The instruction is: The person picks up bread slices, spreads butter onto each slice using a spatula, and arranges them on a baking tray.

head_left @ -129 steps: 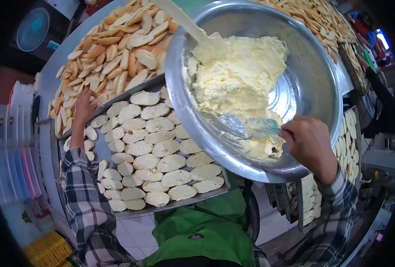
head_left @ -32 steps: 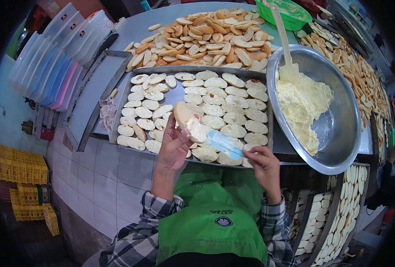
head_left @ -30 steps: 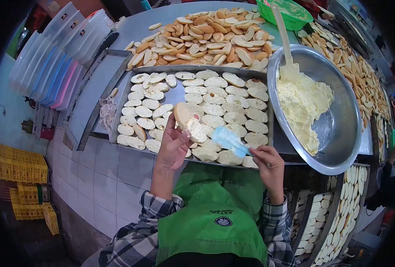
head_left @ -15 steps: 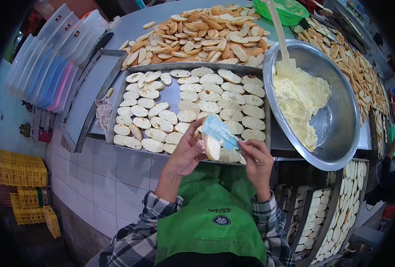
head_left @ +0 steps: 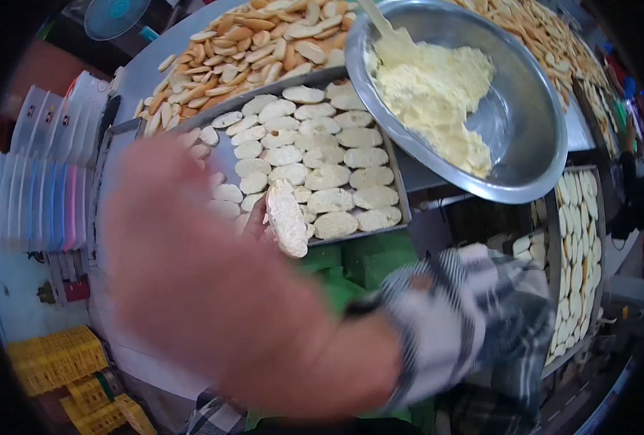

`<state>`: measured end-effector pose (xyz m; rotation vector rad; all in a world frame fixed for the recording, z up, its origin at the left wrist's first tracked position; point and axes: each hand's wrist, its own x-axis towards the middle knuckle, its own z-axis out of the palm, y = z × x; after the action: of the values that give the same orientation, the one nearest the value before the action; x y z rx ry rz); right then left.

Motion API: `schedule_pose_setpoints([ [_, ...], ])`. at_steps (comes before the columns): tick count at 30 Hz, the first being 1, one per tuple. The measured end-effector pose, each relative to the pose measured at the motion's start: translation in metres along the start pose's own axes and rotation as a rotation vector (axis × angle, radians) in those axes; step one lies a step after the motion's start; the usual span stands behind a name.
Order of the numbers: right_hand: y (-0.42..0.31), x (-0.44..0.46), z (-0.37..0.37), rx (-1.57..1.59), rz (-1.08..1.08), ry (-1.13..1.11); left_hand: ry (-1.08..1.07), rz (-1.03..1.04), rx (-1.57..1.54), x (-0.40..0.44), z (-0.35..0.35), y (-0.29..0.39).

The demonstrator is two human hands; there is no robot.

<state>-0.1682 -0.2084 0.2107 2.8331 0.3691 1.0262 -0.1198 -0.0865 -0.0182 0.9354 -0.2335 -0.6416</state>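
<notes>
Left hand (head_left: 256, 220), mostly hidden, grips pale oval bread slice (head_left: 288, 219) above grey metal tray (head_left: 225, 158). Right hand (head_left: 169, 239) blurred; grip unreadable. Risk: accidental contact between hands could knock slice loose.

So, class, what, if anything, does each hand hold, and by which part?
The left hand holds a bread slice by its left edge; the right hand is too blurred to tell.

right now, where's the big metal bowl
In the head view, the big metal bowl is at upper right, just right of the tray of bread slices.
</notes>
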Motion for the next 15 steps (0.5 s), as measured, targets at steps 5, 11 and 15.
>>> schedule_pose_setpoints([
  [5, 0.011, -0.005, 0.017, 0.233, 0.101, 0.06, 0.112, -0.07, -0.023, -0.012, 0.006, 0.012],
  [11, 0.052, -0.016, 0.04, 0.461, 0.226, 0.147, 0.124, -0.118, -0.013, -0.008, 0.025, 0.022],
  [15, 0.092, 0.0, 0.029, 0.522, 0.279, 0.235, 0.045, -0.117, 0.006, -0.005, 0.026, 0.025],
])
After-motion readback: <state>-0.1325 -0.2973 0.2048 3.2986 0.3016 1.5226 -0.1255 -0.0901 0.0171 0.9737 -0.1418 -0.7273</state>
